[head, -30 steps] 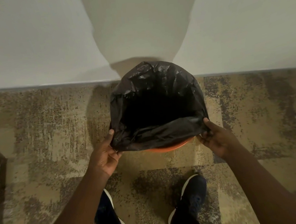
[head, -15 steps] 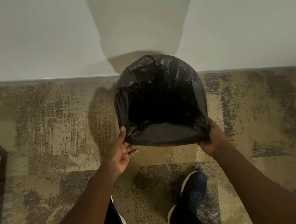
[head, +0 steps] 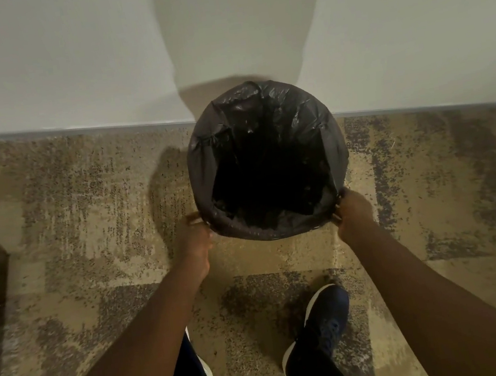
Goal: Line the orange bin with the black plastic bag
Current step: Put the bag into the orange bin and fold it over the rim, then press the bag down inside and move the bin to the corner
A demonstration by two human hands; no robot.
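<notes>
Brown and grey patchy carpet (head: pixel 88 227) covers the floor, and a plain pale wall (head: pixel 49 56) stands behind it. Right by the wall sits the round bin, but none of its orange shows, because the black plastic bag (head: pixel 303 117) is stretched over the whole top and hangs down inside, dark and crinkly. The left hand (head: pixel 195 242) is at the near left edge of the bag, with its fingers curled around the folded rim; it looks a bit blurry. The right hand (head: pixel 352 212) is at the near right edge, pinching the bag's rim between thumb and fingers. Both arms reach forward from the bottom of the view. Two dark blue shoes (head: pixel 322 329) with white soles stand on the carpet, just behind the bin.
</notes>
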